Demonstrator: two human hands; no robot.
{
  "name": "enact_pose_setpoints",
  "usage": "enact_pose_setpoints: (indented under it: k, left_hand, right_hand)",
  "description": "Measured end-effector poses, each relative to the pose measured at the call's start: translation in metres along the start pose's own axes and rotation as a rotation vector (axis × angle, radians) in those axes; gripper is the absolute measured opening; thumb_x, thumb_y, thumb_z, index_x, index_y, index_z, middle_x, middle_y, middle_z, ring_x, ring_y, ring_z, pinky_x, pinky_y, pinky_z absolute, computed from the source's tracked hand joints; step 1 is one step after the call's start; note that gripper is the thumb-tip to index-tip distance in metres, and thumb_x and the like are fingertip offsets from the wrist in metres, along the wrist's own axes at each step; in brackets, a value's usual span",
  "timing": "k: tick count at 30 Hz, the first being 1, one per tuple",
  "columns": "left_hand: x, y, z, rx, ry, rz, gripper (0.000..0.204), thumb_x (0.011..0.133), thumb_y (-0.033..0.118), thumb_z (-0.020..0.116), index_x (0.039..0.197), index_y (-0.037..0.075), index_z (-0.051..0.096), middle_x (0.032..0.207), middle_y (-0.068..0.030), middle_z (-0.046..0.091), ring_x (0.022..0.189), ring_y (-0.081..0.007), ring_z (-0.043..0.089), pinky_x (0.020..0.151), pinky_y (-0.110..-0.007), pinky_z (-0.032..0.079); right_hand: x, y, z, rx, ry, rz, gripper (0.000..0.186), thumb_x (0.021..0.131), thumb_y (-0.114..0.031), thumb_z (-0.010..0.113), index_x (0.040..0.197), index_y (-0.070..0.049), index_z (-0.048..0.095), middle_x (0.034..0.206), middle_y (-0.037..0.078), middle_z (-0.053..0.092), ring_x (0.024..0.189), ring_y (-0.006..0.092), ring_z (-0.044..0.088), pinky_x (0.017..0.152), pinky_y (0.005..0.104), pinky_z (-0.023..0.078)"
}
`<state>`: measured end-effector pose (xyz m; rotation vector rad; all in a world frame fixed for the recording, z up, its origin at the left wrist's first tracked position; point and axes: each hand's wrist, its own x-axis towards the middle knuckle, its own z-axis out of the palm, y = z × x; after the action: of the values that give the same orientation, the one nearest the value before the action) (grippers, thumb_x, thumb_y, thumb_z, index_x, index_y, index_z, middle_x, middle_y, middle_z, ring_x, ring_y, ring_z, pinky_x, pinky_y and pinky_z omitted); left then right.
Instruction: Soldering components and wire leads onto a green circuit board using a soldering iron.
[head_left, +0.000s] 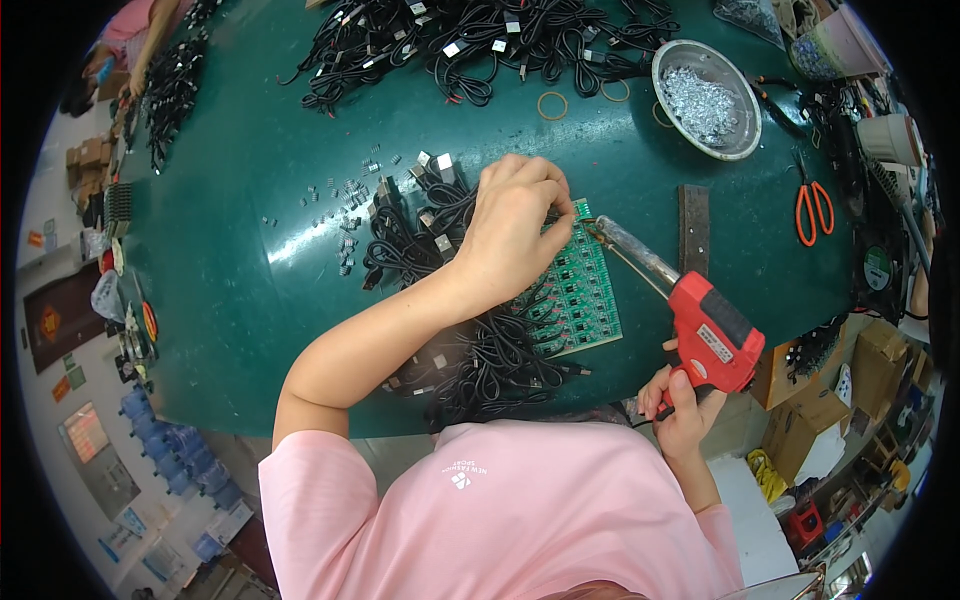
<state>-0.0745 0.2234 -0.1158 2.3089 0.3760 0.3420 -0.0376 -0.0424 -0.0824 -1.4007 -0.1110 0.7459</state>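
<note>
My left hand [512, 228] reaches over the top of a green circuit board panel [600, 290], thumb and fingers pinched together at its upper edge. What lies between the fingertips is hidden. In my right hand [682, 412] is a red and black soldering gun [715, 335], gripped by its handle. Its tip points up and left, close to the left fingertips at the board's upper edge. A bundle of black cables [490, 350] lies along the board's left side, thin wire ends on the board. More black USB cables [400, 240] lie left of the left hand.
Small metal parts [345, 215] are scattered at left. A large pile of black cables [470, 40] covers the far side. Right of the board lie a dark metal bar [693, 230], a bowl [738, 152] of silvery bits, and orange-handled scissors [815, 212]. Another person's arm [152, 45] shows at far left.
</note>
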Motion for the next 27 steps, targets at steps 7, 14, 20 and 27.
enact_pose_setpoints:
  k: [7,14,20,27]
  left_hand:
    - [0.0000,0.0006,-0.0015,0.013,-0.032,0.011,0.006,0.071,0.004,0.067,0.076,0.002,0.066,0.095,-0.0051,0.061,0.096,-0.0255,0.052,0.092,-0.038,0.037]
    - [0.0010,0.0022,0.0002,0.042,-0.043,0.008,0.005,0.071,0.005,0.067,0.075,0.002,0.066,0.095,-0.0052,0.061,0.096,-0.0259,0.052,0.093,-0.039,0.037]
    - [0.0001,0.0021,-0.0002,0.031,-0.026,0.003,0.005,0.070,0.005,0.067,0.074,0.001,0.065,0.094,-0.0062,0.061,0.096,-0.0261,0.052,0.093,-0.039,0.037]
    - [0.0007,0.0028,-0.0003,0.026,-0.044,-0.019,0.006,0.069,0.005,0.067,0.073,0.001,0.065,0.094,-0.0066,0.061,0.096,-0.0263,0.052,0.093,-0.038,0.037]
  right_hand:
    - [-0.0009,0.0025,-0.0014,0.012,0.006,-0.001,0.040,0.092,-0.015,0.057,0.119,0.010,0.043,0.055,0.006,0.050,0.042,0.0118,0.046,0.043,0.0263,0.041]
    - [-0.0005,0.0032,-0.0025,0.022,-0.003,0.001,0.037,0.092,-0.016,0.057,0.116,0.010,0.045,0.055,0.006,0.050,0.042,0.0122,0.046,0.043,0.0264,0.040]
    - [0.0002,0.0030,-0.0025,0.024,-0.032,0.012,0.034,0.092,-0.015,0.057,0.114,0.008,0.046,0.055,0.005,0.050,0.043,0.0120,0.046,0.042,0.0262,0.040]
    - [-0.0004,0.0092,-0.0092,-0.021,-0.115,-0.052,0.032,0.096,-0.014,0.051,0.120,0.001,0.037,0.085,0.014,0.054,0.045,0.0125,0.047,0.042,0.0286,0.042]
